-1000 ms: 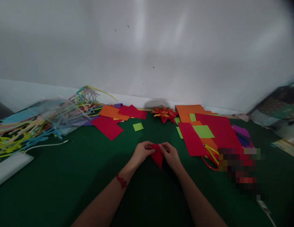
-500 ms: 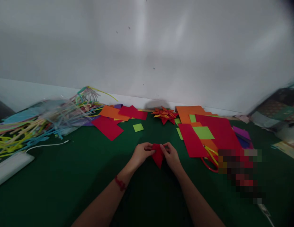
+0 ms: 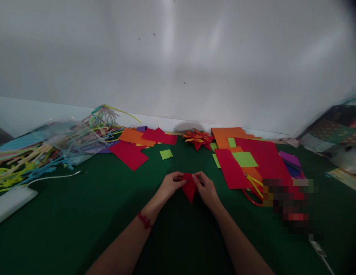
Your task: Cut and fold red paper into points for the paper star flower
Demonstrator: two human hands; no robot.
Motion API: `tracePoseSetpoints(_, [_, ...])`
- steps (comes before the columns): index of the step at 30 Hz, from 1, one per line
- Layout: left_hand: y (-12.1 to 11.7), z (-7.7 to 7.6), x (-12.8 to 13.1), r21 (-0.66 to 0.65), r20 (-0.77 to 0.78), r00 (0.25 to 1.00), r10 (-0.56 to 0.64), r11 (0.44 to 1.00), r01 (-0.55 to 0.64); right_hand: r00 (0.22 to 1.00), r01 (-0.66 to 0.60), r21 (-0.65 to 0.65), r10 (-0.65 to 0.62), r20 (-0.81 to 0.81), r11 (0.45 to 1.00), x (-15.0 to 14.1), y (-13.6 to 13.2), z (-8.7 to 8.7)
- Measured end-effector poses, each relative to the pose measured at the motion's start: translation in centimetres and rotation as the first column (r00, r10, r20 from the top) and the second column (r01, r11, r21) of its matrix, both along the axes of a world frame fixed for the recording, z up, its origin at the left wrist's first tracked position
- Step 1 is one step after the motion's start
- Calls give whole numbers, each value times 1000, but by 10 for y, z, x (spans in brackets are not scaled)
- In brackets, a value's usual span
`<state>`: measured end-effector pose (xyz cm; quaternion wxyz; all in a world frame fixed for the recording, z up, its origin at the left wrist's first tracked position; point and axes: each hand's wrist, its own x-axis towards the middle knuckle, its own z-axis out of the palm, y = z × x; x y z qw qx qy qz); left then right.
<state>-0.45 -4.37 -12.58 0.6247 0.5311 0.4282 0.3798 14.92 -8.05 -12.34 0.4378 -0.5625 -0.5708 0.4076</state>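
A small piece of folded red paper (image 3: 189, 188) is held between my two hands over the green table, its pointed end toward me. My left hand (image 3: 172, 184) pinches its upper left edge between thumb and fingers. On the upper right edge, my right hand (image 3: 205, 188) pinches the paper in the same way. Beyond the hands lie a small light green paper square (image 3: 166, 154) and a spiky folded paper flower (image 3: 197, 138) in red, orange and yellow.
Red paper sheets (image 3: 130, 156) lie at the back left. More sheets, a red one (image 3: 260, 154) among them, overlap at the right, beside yellow-handled scissors (image 3: 254, 185). Colourful pipe cleaners (image 3: 51, 152) and a white device (image 3: 15, 202) with a cord occupy the left. A white wall (image 3: 178, 57) stands behind.
Both hands keep their pinch on the folded red paper. My right thumb and fingers have shifted slightly inward over its right edge. The whole view has moved a little.
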Motion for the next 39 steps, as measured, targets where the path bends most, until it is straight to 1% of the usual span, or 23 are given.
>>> tracePoseSetpoints(4, [-1, -2, -1, 31, -16, 1000, 20, 999, -19, 999, -16, 20, 15, 41, 1000, 0, 1, -3])
tracePoseSetpoints(9, [-4, -2, -2, 52, -24, 996, 81, 995, -79, 999, -38, 14, 39, -22, 999, -2, 1, -3])
tracePoseSetpoints(11, [-5, 1, -2, 27, -3, 998, 56, 998, -56, 999, -28, 8, 28, -45, 1000, -2, 1, -2])
tracePoseSetpoints(15, [-5, 5, -3, -37, 55, 998, -43, 998, 45, 996, 22, 13, -21, -87, 1000, 0, 1, 1])
tracePoseSetpoints(17, [-5, 5, -4, -59, 77, 995, -63, 996, 67, 994, 16, 3, -16, -110, 1000, 1, 1, 1])
tracePoseSetpoints(20, [-5, 3, -5, -63, 73, 997, -37, 997, 41, 992, -14, -13, 13, -124, 1000, 1, 2, 1])
tracePoseSetpoints(23, [-6, 3, -4, -26, 46, 999, 10, 1000, -8, 994, -28, -14, 27, -105, 1000, 1, 2, 0])
tracePoseSetpoints(25, [-7, 4, -3, -7, 36, 999, 21, 1000, -21, 994, -24, -10, 23, -103, 1000, 0, 2, -1])
tracePoseSetpoints(29, [-9, 7, -3, 7, 19, 1000, -9, 1000, 9, 994, -37, -2, 37, -100, 999, -1, 1, 0])
tracePoseSetpoints(36, [-9, 8, -4, -3, 2, 1000, -14, 1000, 14, 995, -86, -15, 85, -49, 996, 0, -1, 7])
tracePoseSetpoints(39, [-10, 7, -4, -15, -1, 1000, -2, 1000, 2, 993, -111, 7, 111, -40, 994, 1, -1, 7])
